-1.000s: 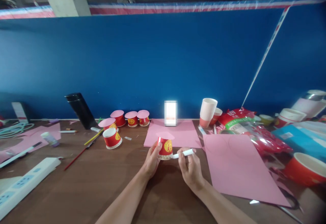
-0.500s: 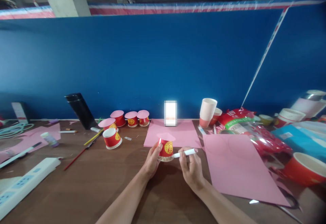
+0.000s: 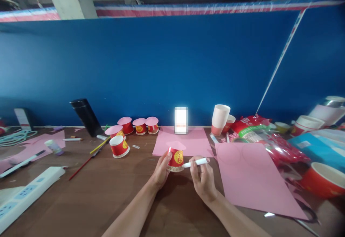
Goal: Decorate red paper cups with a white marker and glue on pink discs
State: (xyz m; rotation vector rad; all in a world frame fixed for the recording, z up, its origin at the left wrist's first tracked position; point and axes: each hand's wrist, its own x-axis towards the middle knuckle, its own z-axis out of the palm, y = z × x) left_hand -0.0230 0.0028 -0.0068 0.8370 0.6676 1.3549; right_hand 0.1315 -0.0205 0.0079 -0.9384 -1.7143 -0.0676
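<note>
My left hand (image 3: 162, 170) is closed around the left side of a red paper cup (image 3: 176, 158) with a gold emblem and a pink paper disc on top. Dark zigzag marks run along the cup's pale rim at the bottom. My right hand (image 3: 202, 179) grips a white marker (image 3: 196, 163), its tip pointing left at that rim; I cannot tell whether it touches. Behind the cup lies a stack of pink paper (image 3: 194, 145). Left of my hands, a red cup without a disc (image 3: 119, 147) stands near several red cups topped with pink discs (image 3: 140, 126).
A pink sheet (image 3: 253, 179) lies at right, beside stacked paper cups (image 3: 220, 118) and a red plastic package (image 3: 250, 129). An orange-red cup (image 3: 323, 180) is tipped at far right. Leftward are a black bottle (image 3: 85, 118), a paintbrush (image 3: 81, 168) and a white power strip (image 3: 32, 195).
Almost nothing differs. The whole view has shifted very slightly, while both hands keep the same hold on the cup and the marker.
</note>
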